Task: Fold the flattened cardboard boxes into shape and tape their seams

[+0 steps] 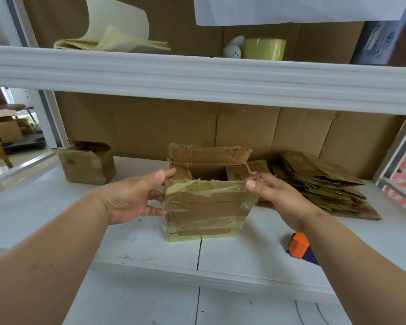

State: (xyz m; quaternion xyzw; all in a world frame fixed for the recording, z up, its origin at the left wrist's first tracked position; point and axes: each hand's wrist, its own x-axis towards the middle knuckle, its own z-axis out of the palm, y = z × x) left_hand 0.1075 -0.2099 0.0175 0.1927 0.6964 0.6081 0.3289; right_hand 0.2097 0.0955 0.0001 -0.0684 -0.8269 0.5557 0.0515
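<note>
A worn cardboard box (pixel 204 207) with yellowish tape on its edges stands upright and open-topped on the white shelf (pixel 131 235). My left hand (pixel 136 198) holds its left side, thumb on the top corner and fingers against the wall. My right hand (pixel 274 195) grips the right top corner, thumb on the near rim. The far flap stands up behind. A pile of flattened boxes (pixel 321 184) lies to the right. An orange tape dispenser (pixel 298 245) sits under my right forearm.
An assembled box (pixel 87 163) stands at the back left. The upper shelf (pixel 197 73) carries a yellow tape roll (pixel 264 49), a white figure (pixel 232 48) and a stack of paper sheets (pixel 110 41). Cardboard lines the back wall.
</note>
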